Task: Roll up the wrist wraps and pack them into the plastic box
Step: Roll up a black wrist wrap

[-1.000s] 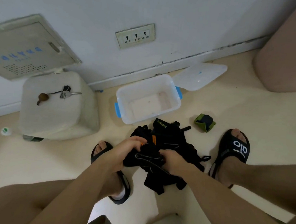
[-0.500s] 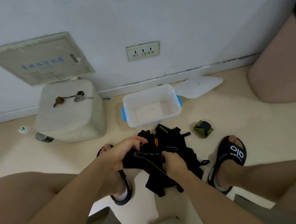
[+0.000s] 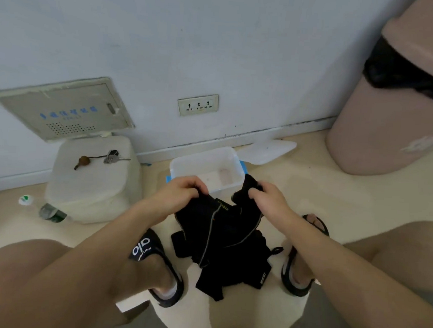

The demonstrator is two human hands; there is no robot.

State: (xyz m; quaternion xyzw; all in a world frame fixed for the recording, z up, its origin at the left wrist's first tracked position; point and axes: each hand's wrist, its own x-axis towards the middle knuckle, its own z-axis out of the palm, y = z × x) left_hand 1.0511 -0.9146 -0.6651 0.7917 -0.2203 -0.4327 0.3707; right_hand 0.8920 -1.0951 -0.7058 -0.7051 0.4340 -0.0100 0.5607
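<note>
The black wrist wraps [image 3: 220, 241] hang in a tangled bunch between the sandalled feet, the upper edge stretched roughly left to right, loose ends trailing to the cream floor [image 3: 348, 198]. The left hand [image 3: 182, 191] and right hand [image 3: 267, 196] each grasp a top corner with curled fingers. Just behind stands the open plastic box [image 3: 205, 160], its near rim hidden by the hands; it seems empty. Its lid [image 3: 267, 150] lies beside the skirting. How many wraps are bundled is unclear.

You're on a home floor, by the look of it. Wall socket [image 3: 197, 104], keys [image 3: 112, 156] on a stool [image 3: 93, 183], pink bin [image 3: 393, 112], slippers [image 3: 156, 264].
</note>
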